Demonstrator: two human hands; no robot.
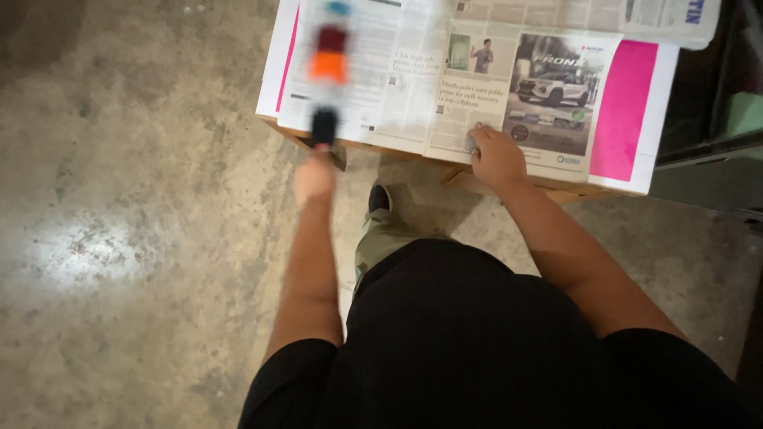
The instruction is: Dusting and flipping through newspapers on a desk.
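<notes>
Fingers (311, 163) of my left hand (315, 176) are wrapped shut around the black base of a spray can (328, 63), which stands out over the near left edge of the worktop (556, 191), too blurred for me to read more than its dark red and orange bands. From the same head view, my right hand (497, 156) lies palm down with its fingers loosely spread, pressing on the newspaper (477, 87) that covers the worktop, just below a car advertisement and beside a pink sheet (624, 111). Below the worktop's edge I see a concrete floor (119, 199) and one dark shoe (379, 198).
</notes>
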